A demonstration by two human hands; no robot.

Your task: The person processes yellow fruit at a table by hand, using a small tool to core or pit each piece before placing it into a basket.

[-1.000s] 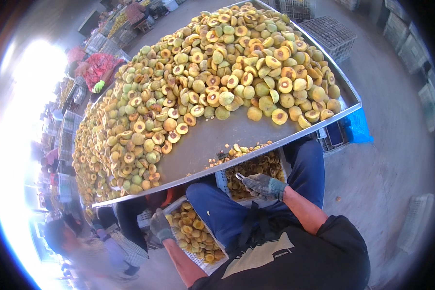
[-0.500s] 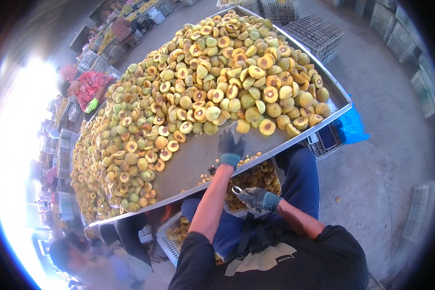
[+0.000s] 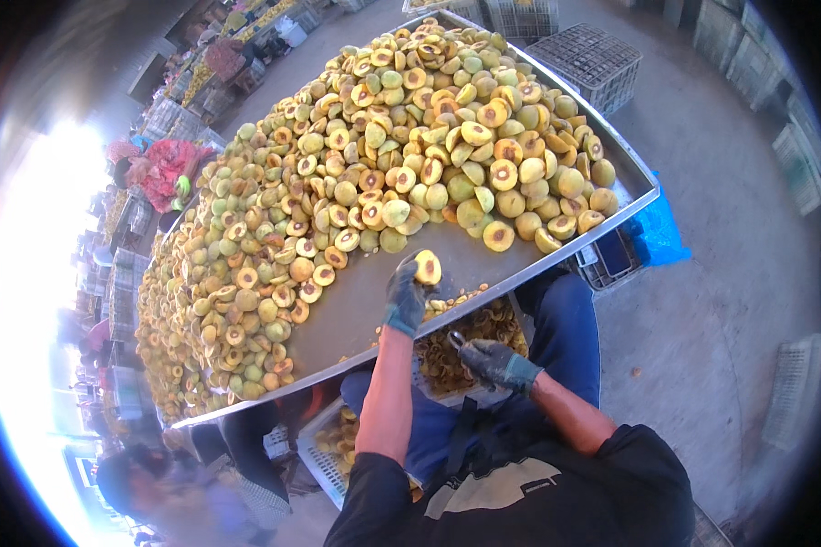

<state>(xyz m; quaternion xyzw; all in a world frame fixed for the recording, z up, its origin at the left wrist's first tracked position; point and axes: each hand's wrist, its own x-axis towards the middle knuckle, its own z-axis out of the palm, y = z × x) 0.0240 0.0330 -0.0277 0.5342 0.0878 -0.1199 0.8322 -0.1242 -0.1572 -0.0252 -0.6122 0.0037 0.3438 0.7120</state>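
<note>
My left hand (image 3: 405,294), in a dark grey glove with a green cuff, holds a peach half (image 3: 428,267) above the bare strip of the metal table (image 3: 356,301). The half's yellow cut face shows. My right hand (image 3: 493,361), gloved alike, is closed around a small metal loop-ended tool (image 3: 456,339) just off the table's near rim; its handle is hidden in the fist. A big heap of halved peaches (image 3: 383,173), many showing brown pit hollows, covers most of the table. Small pits or scraps (image 3: 461,299) lie along the near rim.
Under the rim, between my legs, stands a container of brownish peel or fruit scraps (image 3: 461,357). A white basket (image 3: 324,460) is to its left. A person (image 3: 169,492) sits at lower left. Blue plastic (image 3: 661,232) hangs at the right corner; crates (image 3: 593,64) stand behind.
My left hand has drawn back from the heap's edge toward me, and a peach half now shows in its fingers. My right hand has shifted slightly, turning the loop tool.
</note>
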